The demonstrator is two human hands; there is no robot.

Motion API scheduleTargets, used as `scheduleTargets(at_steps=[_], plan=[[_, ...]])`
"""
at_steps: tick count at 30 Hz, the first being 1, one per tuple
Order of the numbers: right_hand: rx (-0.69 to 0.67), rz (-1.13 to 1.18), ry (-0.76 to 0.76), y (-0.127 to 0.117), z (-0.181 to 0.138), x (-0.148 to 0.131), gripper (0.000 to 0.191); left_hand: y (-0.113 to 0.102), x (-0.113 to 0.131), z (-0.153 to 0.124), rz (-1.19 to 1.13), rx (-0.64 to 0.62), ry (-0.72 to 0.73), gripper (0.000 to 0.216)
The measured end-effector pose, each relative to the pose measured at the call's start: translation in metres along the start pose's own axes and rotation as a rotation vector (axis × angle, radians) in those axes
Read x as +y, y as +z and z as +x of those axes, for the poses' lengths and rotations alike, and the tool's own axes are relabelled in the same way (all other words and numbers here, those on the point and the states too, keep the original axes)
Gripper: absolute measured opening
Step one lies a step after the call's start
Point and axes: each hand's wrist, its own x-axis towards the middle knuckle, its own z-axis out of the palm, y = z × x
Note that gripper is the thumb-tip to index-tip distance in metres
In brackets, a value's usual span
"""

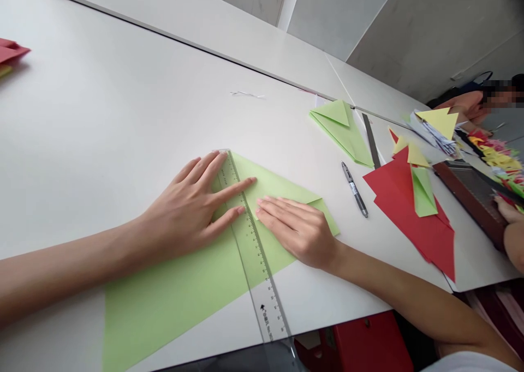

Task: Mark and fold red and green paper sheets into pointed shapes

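Note:
A large light-green sheet of paper (176, 293) lies on the white table, its upper right part folded over. A clear plastic ruler (266, 290) lies slantwise across the sheet, its lower end reaching past the table's front edge. My left hand (192, 203) rests flat on the ruler and paper, fingers spread, pressing the ruler down. Just right of the ruler, my right hand (301, 227) lies on the folded green flap, its fingers stretched out side by side and tips near the ruler's edge. Part of the fold is hidden under that hand.
Right of my hands lie a pen (355, 189), folded green paper (341, 132), a dark metal strip (371, 140) and red paper sheets (409, 214). Farther right, another person's hand (511, 225) is at a brown paper cutter (470, 197). Red folded paper (12, 51) sits far left.

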Motion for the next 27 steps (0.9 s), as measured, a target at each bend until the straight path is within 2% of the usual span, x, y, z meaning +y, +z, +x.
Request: scheduleTargets(at_steps=[11, 27], plan=[[-0.100, -0.064, -0.113, -0.0100, 0.0065, 0.0004, 0.016, 0.0021, 0.0008, 0.0007, -0.008, -0.016, -0.009, 0.050], [-0.076, -0.067, -0.113, -0.0090, 0.0042, 0.0009, 0.016, 0.0006, 0.0006, 0.0012, -0.009, -0.016, -0.001, 0.051]])
